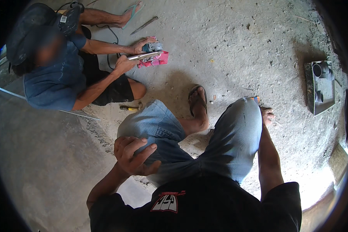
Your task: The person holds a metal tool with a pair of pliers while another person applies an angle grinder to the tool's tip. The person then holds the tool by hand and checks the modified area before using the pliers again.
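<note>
My left hand (135, 154) is raised over my left thigh, palm partly up. Its fingers are loosely bent and apart, with nothing in them. Beyond my right knee, my right hand (267, 116) is low near the floor, its fingers curled. The knee hides part of this hand, and whatever it may hold cannot be made out. Just past the knee, close to those fingers, a small orange and blue thing (255, 99) shows; its kind is unclear. Both knees are bent, in light blue jeans (236, 135).
At upper left a crouching co-worker holds an angle grinder (154, 46) and a metal strip (137, 57) over a pink piece (163, 58). A metal rod (144, 25) and yellow-black tool (129, 108) lie nearby. A grey tray (310, 91) with pipe fittings (321, 70) is at right.
</note>
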A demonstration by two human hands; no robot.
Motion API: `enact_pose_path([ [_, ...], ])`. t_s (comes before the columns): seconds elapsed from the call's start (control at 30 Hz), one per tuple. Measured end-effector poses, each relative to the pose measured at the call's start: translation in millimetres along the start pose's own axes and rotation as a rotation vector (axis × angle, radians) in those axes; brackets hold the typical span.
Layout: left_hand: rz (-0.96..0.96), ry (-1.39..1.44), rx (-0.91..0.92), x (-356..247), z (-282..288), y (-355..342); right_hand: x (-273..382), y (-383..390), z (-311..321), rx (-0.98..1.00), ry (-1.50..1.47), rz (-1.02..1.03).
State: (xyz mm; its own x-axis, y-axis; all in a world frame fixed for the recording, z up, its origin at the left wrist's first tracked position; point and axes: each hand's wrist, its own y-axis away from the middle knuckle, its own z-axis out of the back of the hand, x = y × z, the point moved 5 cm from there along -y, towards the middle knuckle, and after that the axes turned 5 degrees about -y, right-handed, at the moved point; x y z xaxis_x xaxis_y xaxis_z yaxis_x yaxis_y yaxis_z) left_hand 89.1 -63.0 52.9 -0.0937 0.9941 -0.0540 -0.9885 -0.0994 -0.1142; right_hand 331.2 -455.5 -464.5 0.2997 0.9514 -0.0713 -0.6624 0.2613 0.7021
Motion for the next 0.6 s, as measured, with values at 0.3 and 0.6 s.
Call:
enact_pose_path([
  [0.3,-0.006,-0.003,-0.006,0.7,-1.0,0.4,-0.3,-0.9,0.2,-0.001,0.058,0.034],
  [0.6,-0.012,-0.001,0.007,1.8,-0.6,-0.9,-0.7,2.4,2.6,-0.024,-0.004,0.01],
])
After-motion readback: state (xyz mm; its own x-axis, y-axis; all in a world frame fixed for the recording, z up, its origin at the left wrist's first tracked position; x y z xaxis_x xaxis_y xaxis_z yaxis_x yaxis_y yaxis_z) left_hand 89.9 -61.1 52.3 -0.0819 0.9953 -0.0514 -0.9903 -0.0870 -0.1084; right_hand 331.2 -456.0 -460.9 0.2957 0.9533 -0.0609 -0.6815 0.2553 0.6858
